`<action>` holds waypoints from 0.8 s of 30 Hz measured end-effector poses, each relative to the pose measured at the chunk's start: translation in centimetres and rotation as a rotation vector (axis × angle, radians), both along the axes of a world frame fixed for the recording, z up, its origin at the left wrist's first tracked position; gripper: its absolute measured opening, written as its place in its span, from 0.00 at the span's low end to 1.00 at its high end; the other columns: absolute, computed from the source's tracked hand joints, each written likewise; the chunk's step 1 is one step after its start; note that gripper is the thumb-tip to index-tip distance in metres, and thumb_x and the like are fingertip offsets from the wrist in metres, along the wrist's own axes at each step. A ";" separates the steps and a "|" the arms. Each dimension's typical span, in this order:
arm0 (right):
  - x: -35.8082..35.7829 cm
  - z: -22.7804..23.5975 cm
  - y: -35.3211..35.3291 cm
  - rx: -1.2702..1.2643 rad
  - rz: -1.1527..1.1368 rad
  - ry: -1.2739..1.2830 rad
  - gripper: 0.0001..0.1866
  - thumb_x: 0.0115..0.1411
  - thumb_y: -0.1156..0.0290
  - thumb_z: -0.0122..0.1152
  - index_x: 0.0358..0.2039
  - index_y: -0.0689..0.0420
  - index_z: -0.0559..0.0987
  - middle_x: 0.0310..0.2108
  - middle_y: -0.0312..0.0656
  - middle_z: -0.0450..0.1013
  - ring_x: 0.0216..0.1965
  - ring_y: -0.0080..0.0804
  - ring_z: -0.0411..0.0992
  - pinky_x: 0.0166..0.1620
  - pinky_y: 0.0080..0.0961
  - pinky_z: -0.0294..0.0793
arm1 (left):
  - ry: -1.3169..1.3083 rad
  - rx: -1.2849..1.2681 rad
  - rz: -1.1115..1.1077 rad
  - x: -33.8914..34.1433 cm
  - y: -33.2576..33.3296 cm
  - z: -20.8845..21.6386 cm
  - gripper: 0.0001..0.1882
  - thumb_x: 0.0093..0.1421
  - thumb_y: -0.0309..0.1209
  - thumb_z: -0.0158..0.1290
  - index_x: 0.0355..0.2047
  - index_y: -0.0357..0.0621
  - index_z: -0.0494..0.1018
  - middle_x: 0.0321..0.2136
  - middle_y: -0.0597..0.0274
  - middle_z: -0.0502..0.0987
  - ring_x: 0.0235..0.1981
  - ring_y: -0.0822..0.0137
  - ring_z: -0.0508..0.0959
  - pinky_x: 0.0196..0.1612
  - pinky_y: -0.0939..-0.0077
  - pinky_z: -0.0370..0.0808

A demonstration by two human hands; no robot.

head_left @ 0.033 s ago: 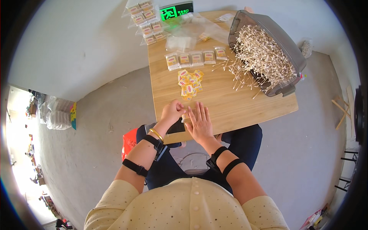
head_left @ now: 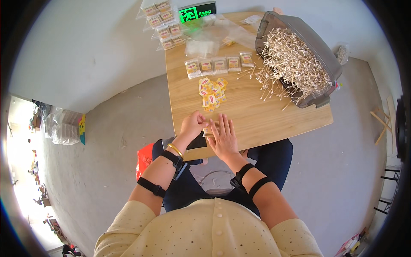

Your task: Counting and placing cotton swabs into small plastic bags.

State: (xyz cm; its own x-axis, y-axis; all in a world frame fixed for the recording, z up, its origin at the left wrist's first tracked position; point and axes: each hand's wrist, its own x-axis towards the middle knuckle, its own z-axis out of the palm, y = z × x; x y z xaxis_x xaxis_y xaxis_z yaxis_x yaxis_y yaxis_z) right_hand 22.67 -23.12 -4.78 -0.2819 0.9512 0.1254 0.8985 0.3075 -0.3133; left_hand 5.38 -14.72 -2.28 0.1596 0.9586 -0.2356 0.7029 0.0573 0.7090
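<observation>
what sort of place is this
Probably a small, simple workroom: a gray bin spills loose cotton swabs onto a wooden table, a row of filled clear packets lies across it, and nearer the person is a pile of yellow-and-white cards.

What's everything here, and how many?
Table: one, tan, centre
Bin: one, grey, table's right
Cotton swabs: countless, pale, spilling from bin
Swab bundle: one, pale, by hands
Packets: five, clear-yellow, row beyond cards
Cards: uncounted, yellow, table's left
Clear bags: several, transparent, table's back
Bagged packets: many, yellow, back left
Lit sign: one, green, back
Red object: one, red, left of legs
Shirt: one, cream, bottom
Bracelet: one, gold, left wrist
Straps: four, black, forearms
Left hand: one, bare, beside bundle
Right hand: one, bare, on bundle
</observation>
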 end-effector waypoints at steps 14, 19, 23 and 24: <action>-0.1 -0.3 -0.1 0.032 0.025 -0.011 0.41 0.68 0.51 0.55 0.76 0.53 0.54 0.76 0.62 0.44 0.77 0.59 0.42 0.75 0.56 0.43 | 0.442 -0.072 -0.014 -6.6 -7.2 3.7 0.18 0.61 0.47 0.61 0.29 0.43 0.79 0.28 0.54 0.83 0.33 0.51 0.84 0.38 0.55 0.79; -4.0 0.0 -1.8 -0.022 0.108 -0.078 0.40 0.70 0.47 0.50 0.76 0.51 0.54 0.77 0.59 0.42 0.78 0.53 0.40 0.76 0.53 0.39 | 0.692 0.222 -0.054 -5.1 -7.5 1.1 0.14 0.59 0.40 0.58 0.29 0.42 0.80 0.27 0.53 0.83 0.32 0.50 0.84 0.37 0.55 0.81; -5.3 0.2 -2.1 -0.038 0.086 -0.132 0.40 0.70 0.47 0.49 0.76 0.50 0.53 0.77 0.58 0.42 0.78 0.52 0.40 0.76 0.53 0.40 | 0.758 0.105 -0.207 -4.9 -6.3 2.4 0.12 0.55 0.37 0.57 0.27 0.41 0.81 0.26 0.52 0.83 0.31 0.49 0.84 0.35 0.54 0.81; -5.4 0.1 -2.1 -0.028 0.090 -0.118 0.39 0.70 0.48 0.49 0.76 0.50 0.53 0.77 0.58 0.43 0.78 0.52 0.40 0.76 0.53 0.40 | 0.741 0.081 -0.239 -4.9 -6.1 2.5 0.11 0.54 0.36 0.56 0.28 0.41 0.82 0.26 0.50 0.82 0.30 0.47 0.84 0.35 0.52 0.81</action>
